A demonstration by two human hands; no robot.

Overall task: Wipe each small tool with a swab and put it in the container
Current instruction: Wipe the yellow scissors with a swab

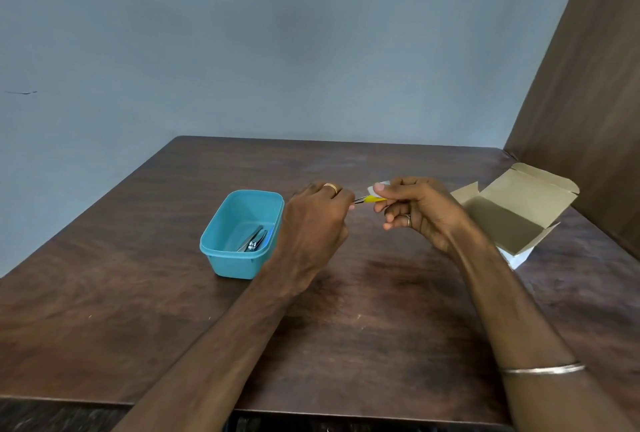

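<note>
A dark wooden tabletop [173, 310] carries an open cardboard box [512, 213] at the right and a teal plastic container [225, 258] left of centre, with a nail clipper [254, 243] and another metal tool already lying inside. Above the tabletop, between them, the left hand [311, 223] pinches one end of a small yellow-handled tool [369, 199], while the right hand [415, 210] presses a white swab [375, 187] against it with thumb and fingers. The tool looks light, stiff and slim, probably slick; holding it by the end away from the swab seems safest.
</note>
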